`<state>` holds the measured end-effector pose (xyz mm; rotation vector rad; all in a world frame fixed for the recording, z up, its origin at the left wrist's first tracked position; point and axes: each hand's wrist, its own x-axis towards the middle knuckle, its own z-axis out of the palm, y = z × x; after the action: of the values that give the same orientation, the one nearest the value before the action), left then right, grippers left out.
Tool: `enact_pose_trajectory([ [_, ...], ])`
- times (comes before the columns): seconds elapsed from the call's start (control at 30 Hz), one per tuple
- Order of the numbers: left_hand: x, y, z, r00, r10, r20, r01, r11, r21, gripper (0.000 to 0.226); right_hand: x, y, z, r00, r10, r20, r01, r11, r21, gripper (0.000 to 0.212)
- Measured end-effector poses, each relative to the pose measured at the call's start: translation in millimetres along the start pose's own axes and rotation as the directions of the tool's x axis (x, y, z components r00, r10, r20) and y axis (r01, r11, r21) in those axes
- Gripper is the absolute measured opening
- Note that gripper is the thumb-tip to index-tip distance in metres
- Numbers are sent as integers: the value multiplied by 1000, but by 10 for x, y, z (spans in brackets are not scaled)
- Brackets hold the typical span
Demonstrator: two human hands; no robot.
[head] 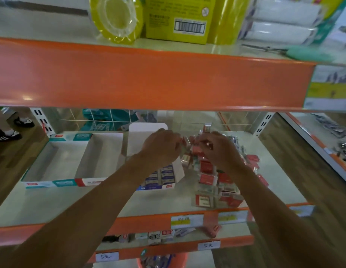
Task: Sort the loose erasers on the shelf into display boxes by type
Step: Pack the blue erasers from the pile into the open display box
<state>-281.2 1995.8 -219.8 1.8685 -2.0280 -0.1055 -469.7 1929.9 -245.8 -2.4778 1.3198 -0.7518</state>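
Observation:
A heap of loose erasers in red, teal and clear wrappers lies on the right half of the shelf. My left hand hovers above a display box that holds blue-and-white erasers, and its fingers pinch a small red-wrapped eraser. My right hand is over the top of the heap, its fingers curled on wrapped erasers there. Left of the filled box stand a red-fronted box and a teal-fronted box, both showing bare white insides.
An orange-edged upper shelf hangs just above my hands, loaded with yellow packs and white rolls. A lower shelf holds small stationery and price tags. A person's shoes show on the wooden floor at left.

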Motion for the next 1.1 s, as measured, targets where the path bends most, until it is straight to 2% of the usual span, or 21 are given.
enact_pose_trajectory([
  [0.17, 273, 194, 115, 1000, 23, 5, -23, 999, -38, 24, -53, 263, -175, 990, 135, -49, -139, 986, -94, 18],
  [0.3, 418, 258, 211, 998, 20, 61, -19, 1000, -14, 16, -101, 443, -294, 958, 287, 21, -280, 947, -159, 23],
  [0.5, 541, 224, 311, 977, -48, 206, 29, 995, 94, 10, -86, 580, -343, 927, 369, 72, -356, 923, -147, 26],
  [0.6, 560, 189, 342, 961, -102, 259, 62, 986, 156, 11, -64, 639, -345, 927, 356, 123, -331, 926, -182, 28],
  [0.7, 559, 192, 367, 952, -145, 270, 92, 975, 201, 5, -58, 658, -355, 928, 365, 71, -348, 920, -178, 31],
  [0.9, 575, 133, 486, 940, -208, 269, 165, 971, 175, 16, -31, 542, -354, 959, 278, -56, -283, 946, -157, 37],
  [1.1, 601, 107, 524, 952, -170, 254, 145, 983, 111, 17, -21, 415, -300, 978, 207, -4, -206, 973, -106, 39],
])
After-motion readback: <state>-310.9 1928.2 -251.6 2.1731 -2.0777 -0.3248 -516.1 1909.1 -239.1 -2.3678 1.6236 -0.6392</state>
